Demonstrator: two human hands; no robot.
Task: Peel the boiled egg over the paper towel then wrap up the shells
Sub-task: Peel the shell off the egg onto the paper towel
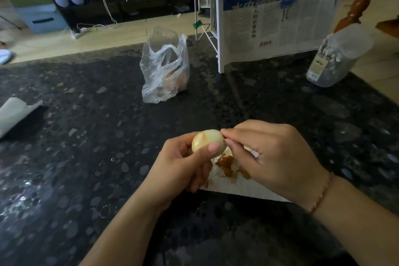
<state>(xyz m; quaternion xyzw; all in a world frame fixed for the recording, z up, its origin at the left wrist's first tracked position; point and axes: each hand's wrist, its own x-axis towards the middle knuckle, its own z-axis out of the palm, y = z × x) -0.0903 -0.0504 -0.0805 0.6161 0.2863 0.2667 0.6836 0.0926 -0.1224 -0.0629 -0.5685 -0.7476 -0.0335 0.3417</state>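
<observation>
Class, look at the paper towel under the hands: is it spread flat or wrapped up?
Spread flat. The paper towel lies open on the table, brown shell pieces uncovered on top.

— Worn on the arms?
— Nothing; bare from the lower edge of the view up to both hands, no sleeves showing.
— On the right hand?
— No ring in sight. Just behind it, at the wrist, a thin bracelet of small reddish-orange beads (strung close, crossing the wrist at a slant).
— And the left hand?
— Bare too: no ring, watch or band. Short, plain nails on the fingertips, without visible polish.
— Any markings?
— None to make out.
</observation>
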